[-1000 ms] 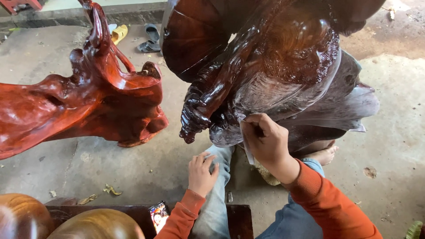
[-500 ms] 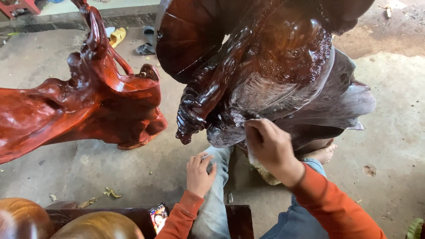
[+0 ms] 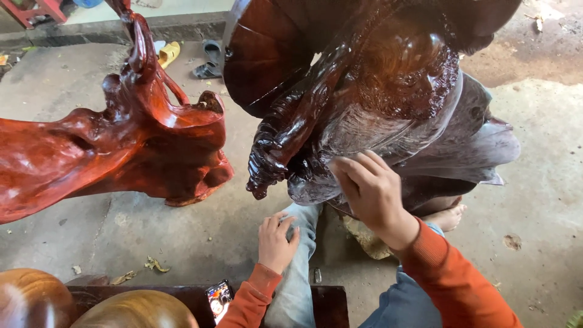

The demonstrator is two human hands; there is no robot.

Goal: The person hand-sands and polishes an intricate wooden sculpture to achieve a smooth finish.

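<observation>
A big dark glossy carved wood sculpture (image 3: 376, 91) stands in front of me on the concrete floor. My right hand (image 3: 370, 188), in an orange sleeve, lies flat against its lower carved surface with the fingers stretched out and close together. Whether anything is under the palm is hidden. My left hand (image 3: 276, 240) rests on my left knee over blue jeans, fingers loosely spread, holding nothing. My bare foot (image 3: 446, 217) shows beneath the sculpture's base.
A large reddish polished root carving (image 3: 121, 146) fills the left side, a narrow gap from the dark one. Two rounded brown wooden pieces (image 3: 139, 310) and a phone (image 3: 218, 299) lie on a dark bench at the bottom. Sandals (image 3: 209, 61) lie at the back.
My right hand has slid slightly up the carving and its fingers have flattened out. My left hand stays on the knee.
</observation>
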